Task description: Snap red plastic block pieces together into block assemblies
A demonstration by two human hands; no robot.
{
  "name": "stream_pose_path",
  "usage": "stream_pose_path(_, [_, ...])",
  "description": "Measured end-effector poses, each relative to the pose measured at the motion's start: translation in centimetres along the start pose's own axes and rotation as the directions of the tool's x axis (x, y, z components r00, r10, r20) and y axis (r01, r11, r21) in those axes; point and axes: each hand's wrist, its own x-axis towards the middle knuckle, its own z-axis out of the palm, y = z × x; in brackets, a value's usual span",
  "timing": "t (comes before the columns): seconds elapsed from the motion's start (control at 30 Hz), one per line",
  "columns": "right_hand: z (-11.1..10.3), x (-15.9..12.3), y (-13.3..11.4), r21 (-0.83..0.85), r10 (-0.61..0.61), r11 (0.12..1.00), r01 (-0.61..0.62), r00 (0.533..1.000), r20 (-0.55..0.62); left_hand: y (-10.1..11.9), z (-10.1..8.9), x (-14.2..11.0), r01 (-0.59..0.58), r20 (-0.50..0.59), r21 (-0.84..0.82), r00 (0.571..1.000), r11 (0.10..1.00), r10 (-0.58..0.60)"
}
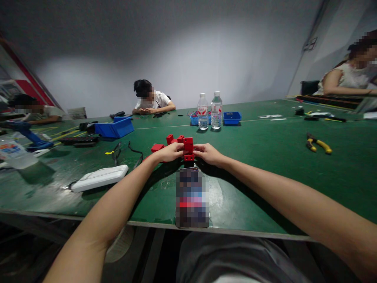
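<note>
Red block stack (188, 146) is held upright between both hands, directly above or upon the green worktop (259, 177); contact with the surface cannot be confirmed. The left side is pinched by the fingers of the left hand (171, 152), and the right side by the fingers of the right hand (209, 154). Small round holes are visible in the lower face.

Handling: the stack is judged light, stiff and not readily crushed. Its smooth faces may be slightly slippery, and its sections may separate if twisted. It is best gripped on the opposite flat sides, low enough for the bottom section to be supported, with the holes left uncovered. Further red pieces (157, 147) are located just beside and beyond the left hand.

Containers: a large blue bin (114, 129) is positioned beyond the hands on the left; its contents cannot be determined. Red and blue wiring appears to be held in a small blue tray (194, 120), partly hidden by the left-hand water bottle (203, 114). A second water bottle (216, 112) is placed beside it; both are capped and appear to contain clear liquid. Another blue tray (232, 118) is set to the right, its interior indistinct.
</note>
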Motion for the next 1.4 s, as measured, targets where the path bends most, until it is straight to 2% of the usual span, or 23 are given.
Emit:
stream_pose_path(0.17, [-0.02,-0.14,-0.12,-0.016,0.026,1.0,-0.026,1.0,0.001,-0.5,-0.27,0.04,-0.023,0.009,0.071,1.0,0.997,0.022])
stream_pose_path(0.7, [-0.09,-0.26,-0.05,-0.008,0.018,1.0,-0.018,1.0,0.024,-0.03,-0.28,-0.18,-0.019,0.014,0.119,1.0,0.993,0.017])
stream_pose_path(1.07, [-0.34,-0.18,0.08,-0.023,0.015,1.0,-0.014,0.998,0.053,-0.5,-0.18,-0.08,-0.024,-0.032,0.205,0.999,0.978,0.031])
stream_pose_path(1.4, [-0.36,-0.1,0.06,-0.006,-0.006,1.0,0.006,0.998,0.059,-0.52,-0.23,-0.04,-0.041,-0.017,0.198,0.999,0.979,0.045])
